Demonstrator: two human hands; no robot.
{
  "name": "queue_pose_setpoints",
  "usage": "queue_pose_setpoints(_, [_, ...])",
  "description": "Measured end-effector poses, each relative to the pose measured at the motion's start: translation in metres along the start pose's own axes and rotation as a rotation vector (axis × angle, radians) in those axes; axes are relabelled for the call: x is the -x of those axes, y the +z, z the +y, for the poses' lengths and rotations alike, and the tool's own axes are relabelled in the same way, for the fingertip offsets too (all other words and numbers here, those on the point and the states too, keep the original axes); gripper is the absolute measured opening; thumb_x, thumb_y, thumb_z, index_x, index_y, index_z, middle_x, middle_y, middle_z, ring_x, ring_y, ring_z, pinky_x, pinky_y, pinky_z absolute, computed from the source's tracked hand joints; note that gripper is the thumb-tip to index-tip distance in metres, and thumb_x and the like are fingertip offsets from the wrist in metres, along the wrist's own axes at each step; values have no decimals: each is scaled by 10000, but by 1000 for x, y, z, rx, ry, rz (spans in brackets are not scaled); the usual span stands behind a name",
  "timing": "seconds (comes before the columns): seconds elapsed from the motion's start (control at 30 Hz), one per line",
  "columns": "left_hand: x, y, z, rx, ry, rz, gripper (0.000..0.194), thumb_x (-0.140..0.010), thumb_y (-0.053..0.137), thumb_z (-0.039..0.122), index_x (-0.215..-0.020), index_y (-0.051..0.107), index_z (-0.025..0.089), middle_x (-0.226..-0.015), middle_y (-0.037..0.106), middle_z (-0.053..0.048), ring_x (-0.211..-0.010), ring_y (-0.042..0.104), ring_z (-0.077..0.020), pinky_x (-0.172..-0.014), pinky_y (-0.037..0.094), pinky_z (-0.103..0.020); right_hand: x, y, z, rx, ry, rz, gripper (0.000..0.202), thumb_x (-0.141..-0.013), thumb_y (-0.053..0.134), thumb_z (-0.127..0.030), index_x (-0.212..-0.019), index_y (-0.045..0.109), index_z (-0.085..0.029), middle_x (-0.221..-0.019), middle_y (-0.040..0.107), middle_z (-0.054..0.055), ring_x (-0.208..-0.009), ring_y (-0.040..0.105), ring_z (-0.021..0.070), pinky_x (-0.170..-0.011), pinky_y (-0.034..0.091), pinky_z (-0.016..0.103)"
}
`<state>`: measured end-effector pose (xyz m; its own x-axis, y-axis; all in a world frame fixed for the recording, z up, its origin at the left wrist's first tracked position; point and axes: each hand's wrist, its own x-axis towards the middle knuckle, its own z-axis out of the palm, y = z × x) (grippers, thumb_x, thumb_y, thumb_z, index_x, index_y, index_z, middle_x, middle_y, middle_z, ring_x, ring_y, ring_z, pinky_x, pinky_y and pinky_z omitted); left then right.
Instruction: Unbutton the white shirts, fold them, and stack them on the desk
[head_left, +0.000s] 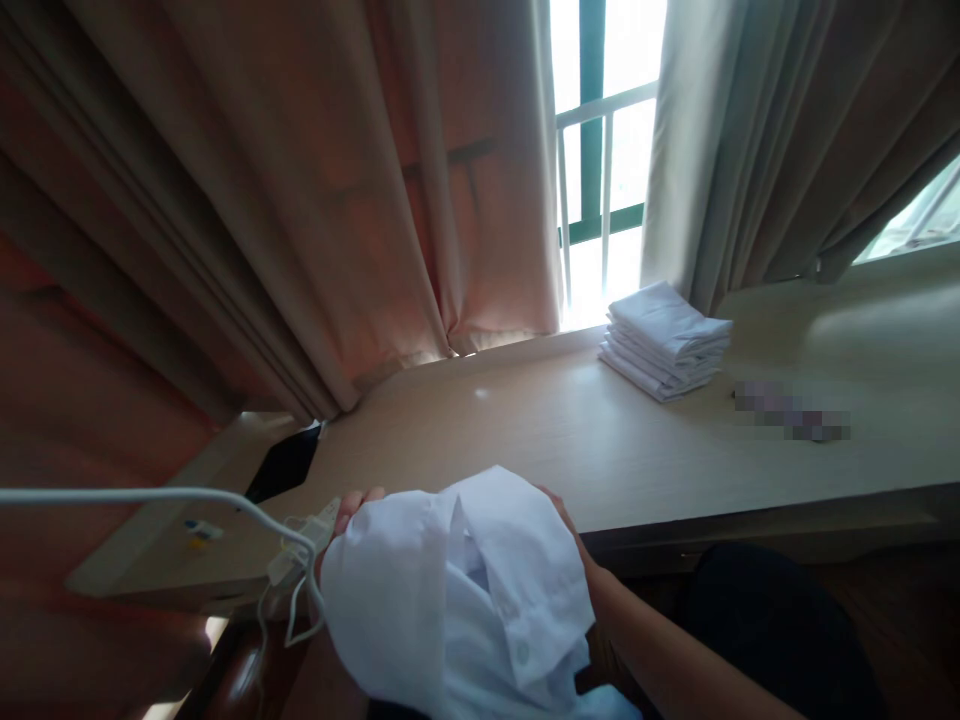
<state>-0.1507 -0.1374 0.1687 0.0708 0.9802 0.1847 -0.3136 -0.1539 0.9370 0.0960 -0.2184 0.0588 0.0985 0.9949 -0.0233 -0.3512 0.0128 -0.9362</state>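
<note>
A white shirt [397, 590] is bunched up in front of me at the near edge of the table. One flap with a button on it, like a cuff or collar end, folds over its right side. My left hand [358, 507] holds the shirt's upper left side, its fingertips curled at the cloth and the palm hidden. On the right side, my right hand [561, 508] grips the shirt from behind; most of its fingers are covered by cloth.
A stack of folded white cloth [664, 340] sits on the table [495, 420] by the window. Right of it lies a blurred-out item [791, 410]. At left are a black flat object [285, 462], a white cable [187, 494] and a power strip [300, 548]. Curtains [337, 200] hang behind.
</note>
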Motion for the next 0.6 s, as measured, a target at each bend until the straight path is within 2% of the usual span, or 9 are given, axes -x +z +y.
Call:
queue_pose_setpoints(0.07, [-7, -21, -13, -129, -74, 42, 418, -625, 619, 472, -621, 285, 221, -571, 365, 3, -502, 413, -142, -492, 389, -307, 4, -16, -15, -48, 50, 11, 286, -665, 722, -400, -890, 683, -228, -938, 706, 57, -1021, 601, 295, -921, 490, 407])
queue_pose_setpoints(0.17, [-14, -45, -46, -446, -269, 55, 197, -542, 577, 308, -639, 425, 228, -571, 480, 24, -501, 470, -145, -497, 383, -280, 11, -34, -41, -264, 339, -81, 289, -708, 654, -444, -839, 676, -188, -807, 712, 67, -860, 666, 272, -817, 537, 402])
queue_pose_setpoints(0.23, [-11, -47, -70, -553, -362, 19, 131, -497, 583, 236, -595, 499, 215, -497, 477, 35, -459, 454, -143, -471, 346, -261, 16, -38, -59, -417, 532, -158, 340, -754, 583, -472, -858, 669, -160, -808, 718, 89, -856, 685, 271, -820, 543, 400])
queue_pose_setpoints(0.33, [14, -28, -90, -641, -374, -125, 82, -528, 644, 213, -605, 617, 198, -587, 615, -10, -594, 588, -204, -573, 444, -294, 24, -32, -78, -523, 689, -232, 348, -777, 553, -390, -969, 657, -119, -903, 732, 110, -888, 696, 247, -866, 535, 372])
queue_pose_setpoints(0.4, [39, -4, -90, -671, -296, -292, 192, -664, 642, 261, -840, 704, 217, -887, 719, -57, -865, 664, -257, -792, 504, -351, 30, -26, -83, -502, 735, -253, 337, -752, 564, -317, -1007, 645, -113, -915, 732, 106, -852, 700, 224, -854, 537, 348])
queue_pose_setpoints(0.43, [52, 10, -87, -638, -270, -336, 288, -715, 630, 272, -993, 698, 236, -1029, 717, -68, -975, 659, -267, -886, 494, -372, 32, -23, -85, -455, 719, -257, 329, -729, 577, -286, -1007, 641, -121, -898, 730, 96, -813, 698, 215, -823, 542, 337])
queue_pose_setpoints(0.5, [73, 36, -80, -536, -280, -506, 454, -757, 675, 320, -1206, 626, 274, -1215, 668, -77, -1125, 621, -276, -972, 478, -378, 37, -18, -90, -316, 638, -273, 332, -678, 617, -233, -999, 632, -146, -863, 718, 65, -741, 680, 195, -745, 544, 313])
queue_pose_setpoints(0.57, [81, 55, -75, -452, -302, -579, 535, -761, 713, 376, -1272, 585, 279, -1223, 669, -79, -1127, 624, -279, -958, 496, -368, 41, -16, -99, -131, 554, -318, 351, -647, 651, -188, -997, 625, -174, -842, 697, 29, -684, 646, 168, -668, 525, 280])
queue_pose_setpoints(0.6, [80, 61, -74, -436, -310, -575, 521, -763, 716, 405, -1251, 601, 262, -1178, 690, -82, -1087, 642, -282, -928, 512, -365, 42, -16, -106, -17, 520, -357, 343, -647, 665, -178, -988, 628, -182, -834, 684, 14, -663, 624, 152, -636, 507, 260])
